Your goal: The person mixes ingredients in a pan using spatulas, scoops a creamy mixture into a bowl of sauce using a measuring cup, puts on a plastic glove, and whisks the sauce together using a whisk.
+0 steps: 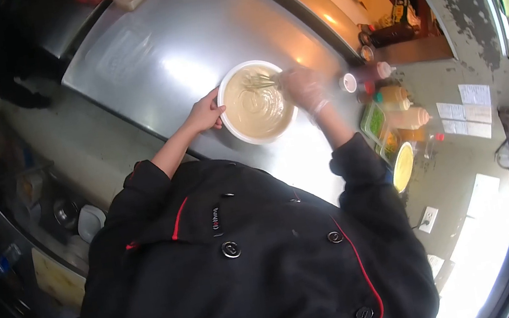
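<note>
A white bowl [262, 140] of creamy beige batter [256, 114] stands on the metal table. On its left side, my bare left hand [205, 113] is closed on the rim, with the thumb over the edge. My right hand [302, 89], in a clear plastic glove, is closed around the handle of a whisk [261, 81]. The whisk's wires dip into the batter near the far right of the bowl, and swirl marks show on the surface. The hand and whisk are somewhat blurred, and the handle is mostly hidden inside the fist.
Sauce bottles [408, 119], a container of chopped greens [375, 120] and a yellow-filled round tub [404, 167] line the right side. A small white cup [348, 83] stands right of my glove. The metal table [137, 78] extends away to the far left.
</note>
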Demonstrator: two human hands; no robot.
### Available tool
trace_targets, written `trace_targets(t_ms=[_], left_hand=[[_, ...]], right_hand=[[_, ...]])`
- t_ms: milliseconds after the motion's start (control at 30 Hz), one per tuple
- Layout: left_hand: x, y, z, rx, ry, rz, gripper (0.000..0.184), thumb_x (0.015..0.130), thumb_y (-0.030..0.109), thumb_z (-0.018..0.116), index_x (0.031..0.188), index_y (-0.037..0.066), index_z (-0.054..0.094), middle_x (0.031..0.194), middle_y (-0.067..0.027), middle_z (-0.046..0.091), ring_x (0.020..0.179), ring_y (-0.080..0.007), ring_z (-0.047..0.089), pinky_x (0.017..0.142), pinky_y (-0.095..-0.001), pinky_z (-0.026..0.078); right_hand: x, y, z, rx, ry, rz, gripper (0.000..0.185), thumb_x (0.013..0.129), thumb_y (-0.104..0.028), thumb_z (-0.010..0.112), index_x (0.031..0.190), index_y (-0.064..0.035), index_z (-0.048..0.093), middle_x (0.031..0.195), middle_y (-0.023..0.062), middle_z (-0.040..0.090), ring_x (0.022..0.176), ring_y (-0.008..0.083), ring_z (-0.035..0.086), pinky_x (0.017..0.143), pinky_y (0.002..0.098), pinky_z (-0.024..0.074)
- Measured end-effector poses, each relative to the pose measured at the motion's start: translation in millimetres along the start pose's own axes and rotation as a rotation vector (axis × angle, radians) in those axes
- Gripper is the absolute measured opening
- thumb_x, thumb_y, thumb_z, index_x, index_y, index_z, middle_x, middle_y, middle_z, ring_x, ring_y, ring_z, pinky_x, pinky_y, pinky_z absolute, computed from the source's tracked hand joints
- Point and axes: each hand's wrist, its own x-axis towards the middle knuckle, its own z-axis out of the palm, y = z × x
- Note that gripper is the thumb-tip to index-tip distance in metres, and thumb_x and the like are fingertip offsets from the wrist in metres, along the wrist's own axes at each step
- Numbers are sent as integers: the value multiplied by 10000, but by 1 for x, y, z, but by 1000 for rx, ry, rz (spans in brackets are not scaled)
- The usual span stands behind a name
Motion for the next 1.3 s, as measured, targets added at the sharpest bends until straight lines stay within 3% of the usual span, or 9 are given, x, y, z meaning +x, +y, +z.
trace_targets(t_ms=[133,267,400,600,733,933,1033,1133,1300], left_hand=[[24,15,-7,101,58,74,541,839,42,534,1335,210,396,663,-34,491,506,-112,528,484,-261,523],[41,19,-9,276,78,150,514,830,72,549,1310,218,436,652,-35,495,512,-124,526,536,-277,510],[48,30,-17,375,-6,139,477,854,83,536,1293,250,457,736,-33,532,558,-96,514,517,-257,502],[48,28,-18,277,54,119,392,831,132,575,1208,237,554,701,-51,586,543,-133,557,592,-273,480],[40,29,-16,295,128,152,364,822,136,603,1170,240,585,701,-47,593,547,-123,558,594,-280,484],[44,30,-18,218,79,79,355,818,144,608,1166,214,589,689,-40,595,549,-126,566,606,-272,490],[46,14,-18,243,114,169,365,827,120,594,1184,195,578,706,-34,588,554,-112,565,571,-248,488],[33,-7,-15,229,141,199,443,831,80,580,1252,199,512,784,-41,574,595,-105,568,563,-240,497],[-23,1,12,-103,112,-43,659,825,-36,541,1374,252,319,897,-39,483,741,-101,548,639,-255,564]], right_hand=[[-17,9,-13,-171,-25,-268,200,804,-218,517,722,-102,659,673,43,619,664,215,633,508,359,482],[-3,-9,-25,162,213,-412,149,784,-198,549,703,-106,634,679,51,610,637,229,615,548,360,487],[38,3,-25,-171,346,-651,165,800,-248,549,743,-104,607,636,73,556,620,210,585,533,331,477],[25,55,28,140,374,-512,98,793,-198,564,768,-148,645,601,40,522,605,203,569,514,326,472],[-32,24,4,-97,-390,-89,215,843,-211,479,856,-117,672,762,120,640,739,273,636,627,400,505],[-37,-19,-2,180,-272,-156,219,829,-181,481,829,-68,669,826,159,649,788,302,645,633,417,510],[-27,7,60,121,189,-146,210,819,-189,493,797,-79,670,801,149,654,757,290,649,598,396,508],[-54,9,13,106,-222,79,205,816,-187,497,777,-87,671,785,145,655,734,280,649,572,387,499],[-71,-35,-19,165,-394,-71,191,787,-135,484,801,-56,658,762,158,646,697,293,645,598,415,501]])
